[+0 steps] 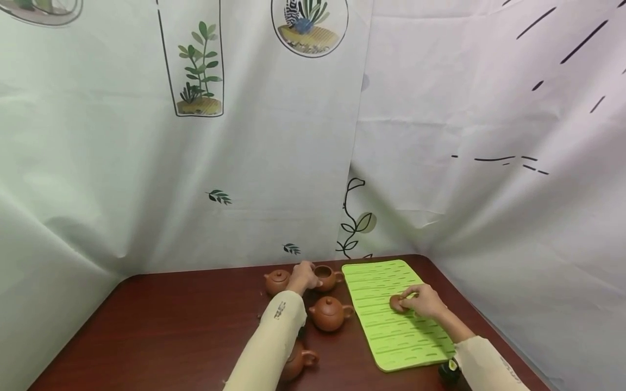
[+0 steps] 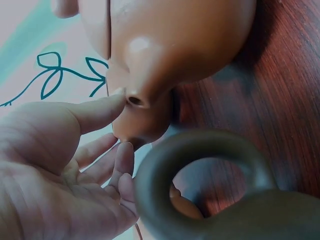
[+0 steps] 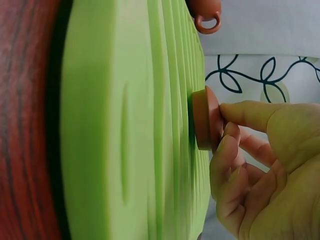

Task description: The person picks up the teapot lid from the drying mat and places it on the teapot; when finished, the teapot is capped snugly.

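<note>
My left hand (image 1: 303, 275) is at the back, holding the spout side of a brown clay teapot (image 1: 323, 276) without a lid. In the left wrist view the thumb and fingertips close about that teapot's lower body (image 2: 145, 120), partly behind a nearer teapot's spout (image 2: 137, 97). My right hand (image 1: 424, 301) pinches a round clay lid (image 1: 398, 304) by its top. In the right wrist view the lid (image 3: 202, 120) lies flat, very close to the green mat (image 3: 135, 60); whether it touches cannot be told.
Lidded teapots stand at back left (image 1: 277, 281) and in the middle (image 1: 329, 315). Another teapot (image 1: 293, 361) is partly behind my left arm. A dark teapot handle (image 2: 155, 170) shows close to the left wrist camera. The ridged green mat (image 1: 391, 347) lies at the right. Fabric hangs behind the table.
</note>
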{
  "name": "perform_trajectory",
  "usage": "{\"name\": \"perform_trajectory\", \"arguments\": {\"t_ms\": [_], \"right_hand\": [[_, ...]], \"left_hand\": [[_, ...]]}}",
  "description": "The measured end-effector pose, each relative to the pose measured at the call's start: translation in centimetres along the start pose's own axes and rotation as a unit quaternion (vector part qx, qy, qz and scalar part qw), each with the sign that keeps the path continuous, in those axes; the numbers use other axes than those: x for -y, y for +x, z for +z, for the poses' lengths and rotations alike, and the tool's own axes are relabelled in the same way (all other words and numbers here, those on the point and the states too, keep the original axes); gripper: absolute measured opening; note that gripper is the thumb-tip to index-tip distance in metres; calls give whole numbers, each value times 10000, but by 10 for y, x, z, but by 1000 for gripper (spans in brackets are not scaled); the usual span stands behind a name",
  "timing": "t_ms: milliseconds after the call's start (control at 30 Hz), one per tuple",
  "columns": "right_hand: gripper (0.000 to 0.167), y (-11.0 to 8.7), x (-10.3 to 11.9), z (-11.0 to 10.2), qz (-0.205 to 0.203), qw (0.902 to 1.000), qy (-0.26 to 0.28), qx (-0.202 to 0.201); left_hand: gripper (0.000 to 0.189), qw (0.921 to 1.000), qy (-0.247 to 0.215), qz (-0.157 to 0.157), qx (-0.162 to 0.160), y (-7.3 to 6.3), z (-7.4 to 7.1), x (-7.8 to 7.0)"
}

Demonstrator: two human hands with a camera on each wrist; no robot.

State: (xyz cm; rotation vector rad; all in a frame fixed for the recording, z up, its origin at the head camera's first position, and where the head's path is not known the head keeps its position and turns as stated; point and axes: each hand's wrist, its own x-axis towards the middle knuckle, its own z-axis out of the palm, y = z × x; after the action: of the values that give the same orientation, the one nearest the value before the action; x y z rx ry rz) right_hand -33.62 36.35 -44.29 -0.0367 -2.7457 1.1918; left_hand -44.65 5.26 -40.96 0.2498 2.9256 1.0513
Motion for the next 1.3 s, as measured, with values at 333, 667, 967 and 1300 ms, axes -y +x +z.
{"name": "perform_trajectory", "arguments": {"t_ms": [333,667,967,1300], "right_hand": [[13,7,18,9,-204,9995,132,-195],[12,21,44,25,-290,9982,423,-324],[9,40,73,50,-328,9968,630,-369],[3,61,95,70,-417,9950,724,-544]], "left_hand": [[46,10000,6,-80,1,-1,1,1],[47,9999,-58,-126,82,-3,-1,-1],[45,9998,18,-142,104,-2,-1,2],[46,9997,51,-193,115,-4,-1,0]]}}
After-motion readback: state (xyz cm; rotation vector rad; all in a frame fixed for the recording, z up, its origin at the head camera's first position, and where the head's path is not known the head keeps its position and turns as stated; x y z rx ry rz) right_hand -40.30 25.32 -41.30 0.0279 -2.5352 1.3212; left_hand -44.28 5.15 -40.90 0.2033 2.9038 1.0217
